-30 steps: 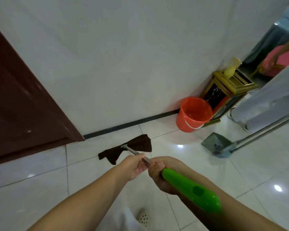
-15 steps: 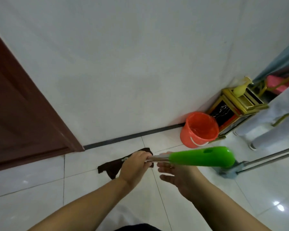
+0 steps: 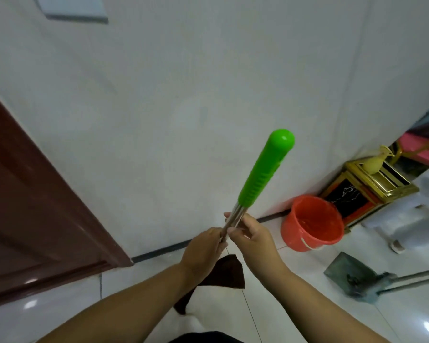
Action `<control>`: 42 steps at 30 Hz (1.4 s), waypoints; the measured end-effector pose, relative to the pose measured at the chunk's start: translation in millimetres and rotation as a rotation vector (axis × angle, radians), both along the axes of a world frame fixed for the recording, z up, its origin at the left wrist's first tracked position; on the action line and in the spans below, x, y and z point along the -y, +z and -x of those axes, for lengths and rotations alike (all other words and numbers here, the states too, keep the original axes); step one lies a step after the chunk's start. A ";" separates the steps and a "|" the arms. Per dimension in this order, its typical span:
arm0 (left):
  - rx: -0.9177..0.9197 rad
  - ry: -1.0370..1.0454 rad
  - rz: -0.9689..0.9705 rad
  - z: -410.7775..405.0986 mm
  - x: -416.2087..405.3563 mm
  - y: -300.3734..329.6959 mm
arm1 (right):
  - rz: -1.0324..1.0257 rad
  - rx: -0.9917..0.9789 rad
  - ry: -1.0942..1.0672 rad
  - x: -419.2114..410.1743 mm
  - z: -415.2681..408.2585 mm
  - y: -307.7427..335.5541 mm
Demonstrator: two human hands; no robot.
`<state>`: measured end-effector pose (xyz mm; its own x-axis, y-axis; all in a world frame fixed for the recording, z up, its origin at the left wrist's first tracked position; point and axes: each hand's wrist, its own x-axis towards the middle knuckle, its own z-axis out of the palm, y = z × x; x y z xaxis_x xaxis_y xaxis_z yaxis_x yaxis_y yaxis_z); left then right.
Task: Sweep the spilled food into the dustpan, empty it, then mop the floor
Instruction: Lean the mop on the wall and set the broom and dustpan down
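I hold a mop with a metal shaft and a bright green grip [image 3: 265, 173] that points up toward the wall. My left hand [image 3: 203, 251] is wrapped around the shaft lower down. My right hand [image 3: 250, 237] pinches the shaft just above it with loose fingers. The mop's dark brown cloth head [image 3: 223, 273] rests on the white tiles below my hands, partly hidden by my left forearm. A grey-green dustpan [image 3: 349, 276] with a long metal handle lies on the floor at the right.
An orange bucket [image 3: 310, 224] stands against the white wall, beside a gold and black bin [image 3: 367, 186] with a yellow object on top. A dark brown door [image 3: 32, 206] fills the left. A person's pale trouser legs and shoe [image 3: 406, 224] stand at the right edge.
The green grip swung from pointing right to pointing up toward the wall. My right hand moved from under the grip onto the metal shaft, next to my left hand. The view tilted upward.
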<state>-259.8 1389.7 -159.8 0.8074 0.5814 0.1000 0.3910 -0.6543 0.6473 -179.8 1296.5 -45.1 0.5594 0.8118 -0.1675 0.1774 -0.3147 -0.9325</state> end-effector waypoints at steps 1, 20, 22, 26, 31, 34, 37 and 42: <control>0.000 0.000 0.018 0.7 -10.9 2.6 | -0.010 0.012 0.006 -12.3 0.1 -1.3; -0.035 0.152 0.351 -15.1 -139.9 11.7 | 0.041 0.232 0.060 -183.9 -26.8 -17.9; -0.023 0.201 0.355 -15.9 -146.4 11.9 | 0.061 0.205 0.091 -194.0 -31.4 -15.4; -0.076 0.242 0.317 -16.2 -167.8 5.5 | 0.110 0.091 0.108 -202.9 -40.7 -18.9; -0.160 0.210 0.214 -12.0 -179.3 -4.3 | 0.156 0.069 0.035 -191.2 -51.4 -37.2; 0.087 0.380 0.209 -4.8 -166.6 -1.3 | 0.172 -0.009 -0.046 -176.7 -59.0 -45.3; 0.288 0.417 0.155 -6.7 -156.8 13.7 | 0.157 -0.145 -0.149 -158.5 -69.6 -49.9; 0.265 0.136 0.132 -36.2 -134.4 30.5 | 0.160 -0.211 -0.259 -130.1 -79.3 -53.9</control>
